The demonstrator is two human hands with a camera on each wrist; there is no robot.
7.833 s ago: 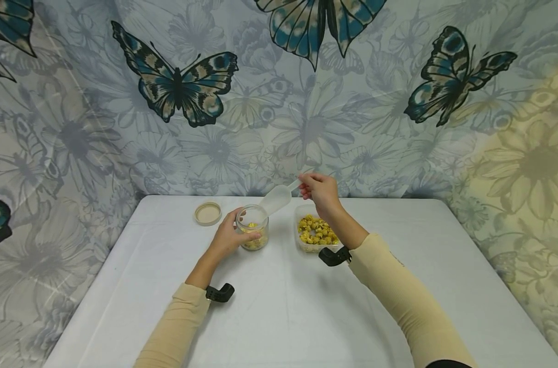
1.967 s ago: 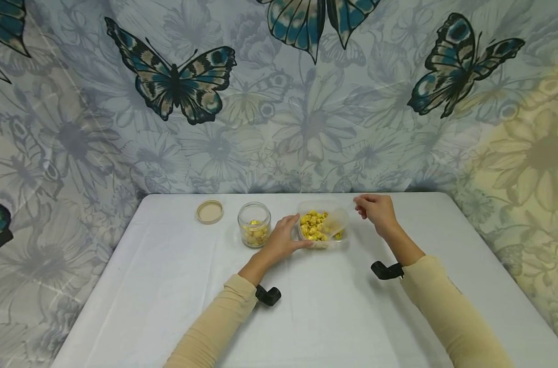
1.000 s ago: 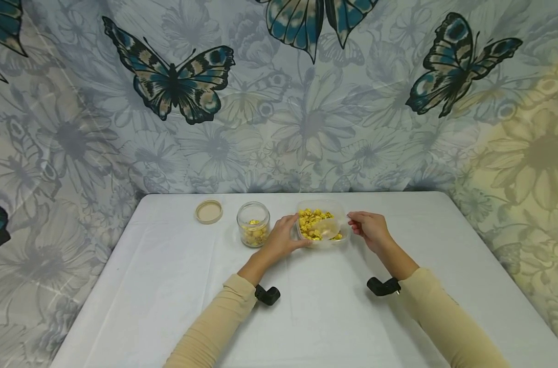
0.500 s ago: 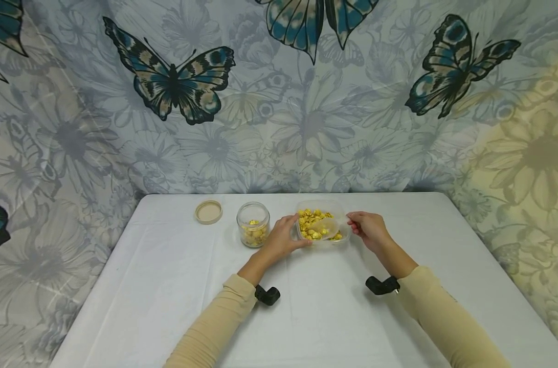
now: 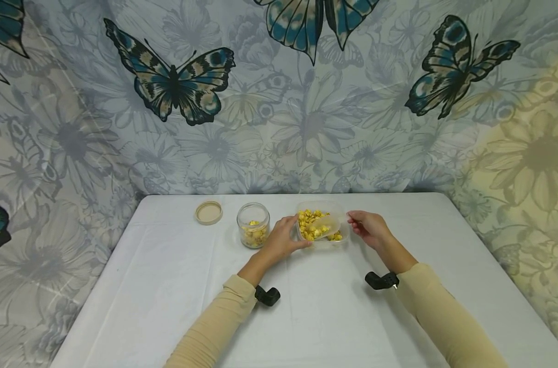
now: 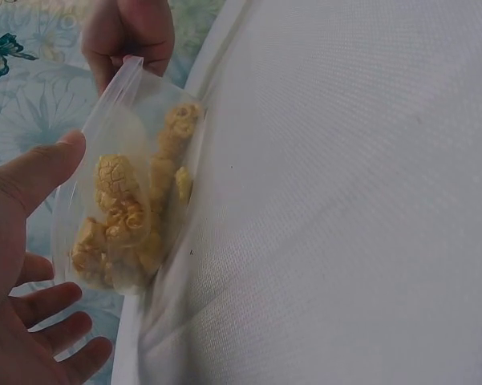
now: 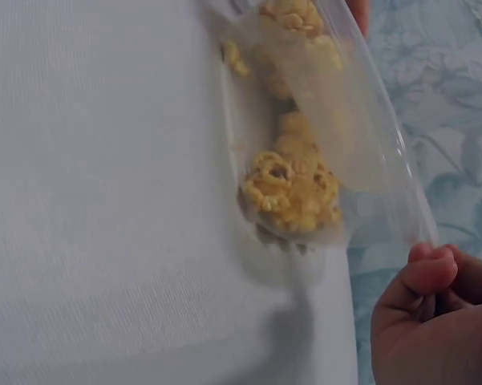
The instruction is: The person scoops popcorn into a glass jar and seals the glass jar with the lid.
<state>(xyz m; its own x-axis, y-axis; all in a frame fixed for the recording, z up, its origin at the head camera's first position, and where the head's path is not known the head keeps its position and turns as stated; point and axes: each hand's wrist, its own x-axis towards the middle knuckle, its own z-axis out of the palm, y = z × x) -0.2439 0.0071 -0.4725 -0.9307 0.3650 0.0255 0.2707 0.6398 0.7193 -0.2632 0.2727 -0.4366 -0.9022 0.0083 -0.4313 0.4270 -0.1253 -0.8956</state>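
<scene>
A clear plastic container (image 5: 339, 207) with yellow popcorn (image 5: 311, 217) stands near the table's far side. My left hand (image 5: 281, 237) holds its left end, thumb on the near side and fingers round the far corner. In the left wrist view that thumb (image 6: 60, 160) lies at the rim, the other fingers spread below. My right hand (image 5: 370, 227), just right of the container, pinches the handle end of a translucent scoop (image 5: 327, 225). The scoop's bowl lies low in the container among the popcorn; in the right wrist view the container wall (image 7: 389, 152) veils it.
Left of my left hand stands an open glass jar (image 5: 253, 225), partly filled with popcorn. A round beige lid (image 5: 208, 212) lies to its left. White cloth covers the table (image 5: 306, 306); a butterfly-patterned fabric wall (image 5: 306, 128) rises behind it.
Earlier, my left hand held the jar while the scoop tipped over its mouth. Since then that hand has shifted right to the container, and the scoop has gone down into the popcorn.
</scene>
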